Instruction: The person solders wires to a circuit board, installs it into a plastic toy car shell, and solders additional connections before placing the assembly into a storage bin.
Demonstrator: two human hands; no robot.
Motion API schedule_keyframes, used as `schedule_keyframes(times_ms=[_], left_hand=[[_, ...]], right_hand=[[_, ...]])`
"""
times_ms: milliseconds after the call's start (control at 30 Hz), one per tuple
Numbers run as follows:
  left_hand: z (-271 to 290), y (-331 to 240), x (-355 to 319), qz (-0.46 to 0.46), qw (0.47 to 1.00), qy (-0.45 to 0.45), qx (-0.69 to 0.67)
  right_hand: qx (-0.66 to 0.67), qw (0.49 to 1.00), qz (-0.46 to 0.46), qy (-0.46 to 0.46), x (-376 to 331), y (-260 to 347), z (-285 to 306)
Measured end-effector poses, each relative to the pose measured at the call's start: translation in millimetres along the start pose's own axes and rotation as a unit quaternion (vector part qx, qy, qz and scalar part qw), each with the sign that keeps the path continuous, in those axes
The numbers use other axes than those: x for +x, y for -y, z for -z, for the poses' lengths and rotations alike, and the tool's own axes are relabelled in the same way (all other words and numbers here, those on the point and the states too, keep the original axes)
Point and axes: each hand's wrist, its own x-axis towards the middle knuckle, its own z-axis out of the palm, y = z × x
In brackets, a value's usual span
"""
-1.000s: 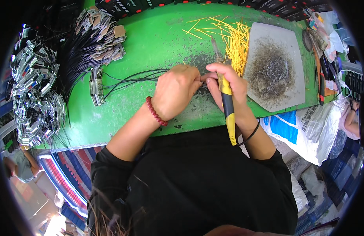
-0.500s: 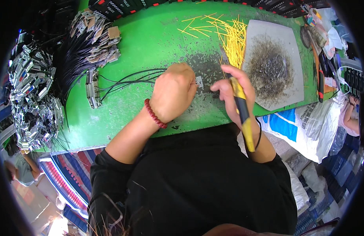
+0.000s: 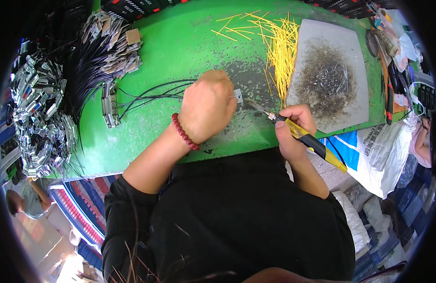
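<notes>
The left hand point(image 3: 207, 107) is clenched into a loose fist on the green table point(image 3: 180, 42), knuckles up, pinning a small grey metal piece point(image 3: 238, 95) that peeks out just beyond its fingertips; what else the fingers enclose cannot be told. A red bead bracelet point(image 3: 184, 132) circles its wrist. Thin black wires point(image 3: 152, 94) run out from under this hand toward its far left, ending at a small metal connector block point(image 3: 109, 104). The right hand point(image 3: 293, 129) grips a yellow-and-black soldering iron point(image 3: 303, 137) like a pen, the handle trailing back past the wrist and the metal tip pointing at the grey piece, very near it; contact cannot be told. Just ahead of the right hand lies a heap of yellow wire pieces point(image 3: 280, 45), and beside that a grey, scorched mat point(image 3: 328, 75). Far off to the left hand's side sit bundles of black cables with tags point(image 3: 102, 45) and a pile of shiny metal parts point(image 3: 36, 113).
</notes>
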Motion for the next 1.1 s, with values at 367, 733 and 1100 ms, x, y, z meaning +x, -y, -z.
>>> schedule_keyframes(times_ms=[367,733,1100], left_hand=[[-1,1,-1,-0.005,1.000,-0.003,-0.004],[0,0,0,-0.004,1.000,-0.008,-0.004],[-1,1,-2,-0.007,1.000,-0.003,0.000]], right_hand=[[-0.060,0.998,-0.005,0.034,1,-3,-1],[-0.019,0.999,0.039,0.017,-1,-10,5],[0.007,1.000,0.027,0.010,-2,-8,2]])
